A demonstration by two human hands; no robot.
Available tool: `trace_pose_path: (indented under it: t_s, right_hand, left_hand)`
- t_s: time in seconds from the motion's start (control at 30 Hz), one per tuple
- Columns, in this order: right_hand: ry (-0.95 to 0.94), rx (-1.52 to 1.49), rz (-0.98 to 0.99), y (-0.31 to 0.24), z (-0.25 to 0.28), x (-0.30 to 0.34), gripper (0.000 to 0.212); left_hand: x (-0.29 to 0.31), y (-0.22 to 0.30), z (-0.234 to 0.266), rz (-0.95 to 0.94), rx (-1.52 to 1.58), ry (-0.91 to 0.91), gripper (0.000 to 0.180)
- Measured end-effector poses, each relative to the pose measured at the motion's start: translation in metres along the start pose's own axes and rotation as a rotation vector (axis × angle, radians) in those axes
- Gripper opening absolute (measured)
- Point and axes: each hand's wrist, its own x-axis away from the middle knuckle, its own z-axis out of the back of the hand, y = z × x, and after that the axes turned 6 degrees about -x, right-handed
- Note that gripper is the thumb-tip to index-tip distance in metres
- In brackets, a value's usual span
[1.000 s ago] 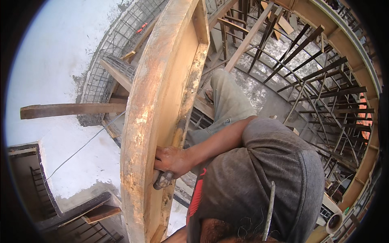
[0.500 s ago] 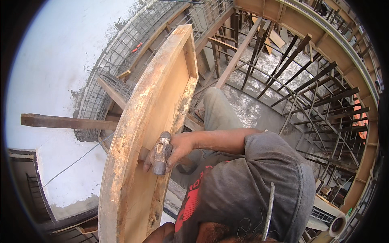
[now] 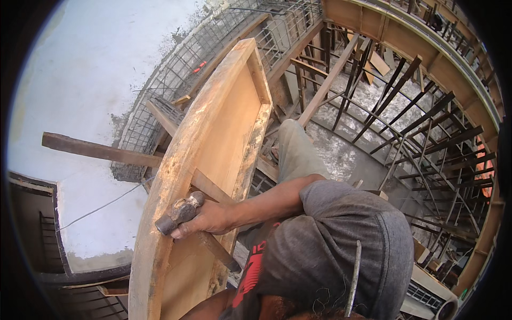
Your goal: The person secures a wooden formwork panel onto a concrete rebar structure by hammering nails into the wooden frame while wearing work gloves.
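Observation:
My right hand point(image 3: 207, 218) is closed around a hammer point(image 3: 181, 214), gripping it close to its worn metal head. The wooden handle slants from my fist toward the lower right. Beneath them lies a long, curved wooden formwork panel point(image 3: 229, 133), tray-like with raised edges and pale plywood inside. The hammer head is over its left edge; whether it touches cannot be told. A short wooden crosspiece point(image 3: 209, 185) spans the panel just beyond my hand. Part of my left arm point(image 3: 210, 308) shows at the lower edge, but the left hand is out of sight.
A timber point(image 3: 96, 149) juts out left of the panel. Behind it run a rebar mesh point(image 3: 160, 80) and a white wall surface point(image 3: 96, 69). On the right, many wooden props point(image 3: 394, 90) stand on a lower floor, ringed by a curved wooden form point(image 3: 405, 32). My bent knee point(image 3: 298, 149) is beside the panel.
My right hand has shifted left with the hammer and turned it, so the head points to the lower left and the handle shows. The whole view has moved slightly.

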Motion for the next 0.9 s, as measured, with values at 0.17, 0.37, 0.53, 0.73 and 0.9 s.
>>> trace_pose_path:
  t_s: [0.17, 0.37, 0.53, 0.73, 0.9]
  right_hand:
    - [0.064, 0.061, 0.096, -0.033, 0.025, -0.007, 0.036]
    - [0.217, 0.095, 0.289, -0.092, 0.084, -0.031, 0.037]
    - [0.332, 0.084, 0.377, -0.141, 0.149, -0.045, 0.039]
    - [0.667, 0.179, 0.544, -0.171, 0.22, -0.038, 0.049]
    - [0.876, 0.272, 0.703, -0.188, 0.221, -0.027, 0.041]
  left_hand:
    - [-0.042, 0.013, -0.023, -0.166, -0.136, 0.208, 0.043]
    - [-0.069, 0.026, -0.082, -0.256, -0.271, 0.417, 0.043]
    - [-0.063, -0.03, -0.135, -0.085, -0.228, 0.203, 0.051]
    - [-0.03, 0.021, -0.179, 0.387, 0.383, -0.357, 0.074]
    - [0.026, 0.125, -0.234, 0.893, 0.986, -0.157, 0.093]
